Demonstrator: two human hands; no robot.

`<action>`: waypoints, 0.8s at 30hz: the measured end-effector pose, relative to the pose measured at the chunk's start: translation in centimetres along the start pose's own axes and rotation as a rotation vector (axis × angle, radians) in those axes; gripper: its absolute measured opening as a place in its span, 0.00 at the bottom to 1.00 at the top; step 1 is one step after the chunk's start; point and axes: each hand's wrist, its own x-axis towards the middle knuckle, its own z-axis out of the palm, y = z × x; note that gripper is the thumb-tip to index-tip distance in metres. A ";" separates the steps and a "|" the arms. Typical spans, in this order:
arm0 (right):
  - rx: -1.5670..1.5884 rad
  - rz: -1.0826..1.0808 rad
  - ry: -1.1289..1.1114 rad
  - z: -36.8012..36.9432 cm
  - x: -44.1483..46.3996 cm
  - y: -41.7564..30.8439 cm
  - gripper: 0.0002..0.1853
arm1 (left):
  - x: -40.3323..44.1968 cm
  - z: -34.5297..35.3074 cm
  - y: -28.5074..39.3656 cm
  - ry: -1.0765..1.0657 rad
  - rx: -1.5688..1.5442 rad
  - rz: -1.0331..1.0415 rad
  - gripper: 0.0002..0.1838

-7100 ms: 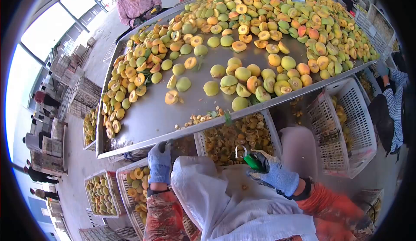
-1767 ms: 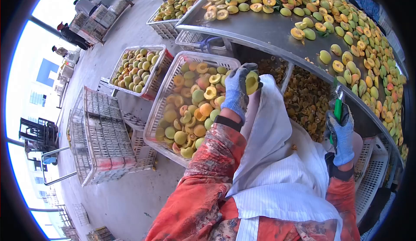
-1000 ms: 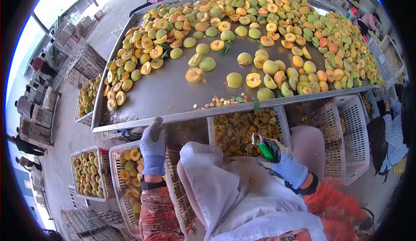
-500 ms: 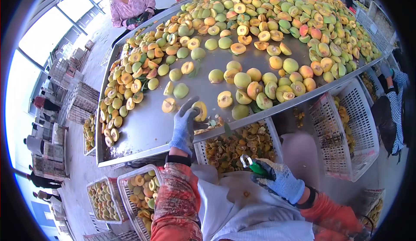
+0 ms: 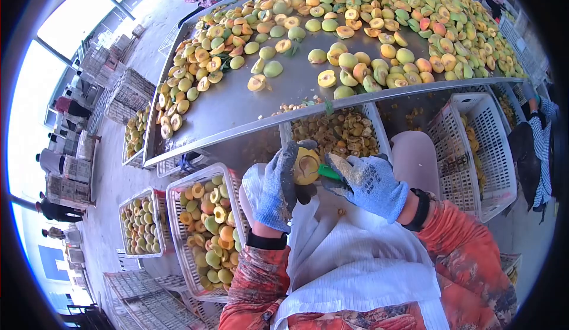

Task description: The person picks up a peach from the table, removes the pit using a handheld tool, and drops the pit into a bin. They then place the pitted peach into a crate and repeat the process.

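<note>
As left hand (image 5: 277, 186) holds one fruit (image 5: 306, 166), one tool (image 5: 330, 172) in right hand (image 5: 373, 185)

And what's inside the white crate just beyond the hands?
Yellow-brown fruit pieces are heaped in the crate. The table hides its far end, the left hand and right hand part of its near side; the pieces cover the bottom.

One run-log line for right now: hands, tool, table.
left hand: holding cut fruit | right hand: gripping green-handled tool beside it | tool-to-fruit contact: unclear | metal table: loose fruit spread on top
</note>
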 end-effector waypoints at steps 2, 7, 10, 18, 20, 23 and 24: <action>-0.026 -0.023 -0.016 -0.2 -0.3 -0.6 0.24 | -1.0 0.0 0.6 0.031 -0.095 -0.090 0.23; -0.165 -0.127 -0.055 -0.9 -0.5 -1.7 0.26 | -3.0 -0.4 1.7 0.034 -0.109 -0.188 0.22; -0.016 -0.098 -0.121 -0.8 -0.6 -2.2 0.26 | -3.8 -0.2 1.8 0.099 -0.101 -0.176 0.23; 0.418 0.031 -0.050 -1.6 -1.6 -5.9 0.26 | -5.1 -0.1 -0.8 0.322 0.458 0.615 0.14; 0.434 -0.002 0.006 -1.4 -1.1 -5.3 0.26 | -4.9 0.5 -1.6 0.362 0.242 0.519 0.14; 0.382 0.127 -0.356 -1.5 0.2 -4.3 0.25 | -3.6 0.0 -3.3 0.367 -0.100 0.311 0.14; 0.383 0.115 -0.348 -1.0 0.4 -4.3 0.25 | -3.0 -0.2 -3.7 0.374 -0.094 0.323 0.14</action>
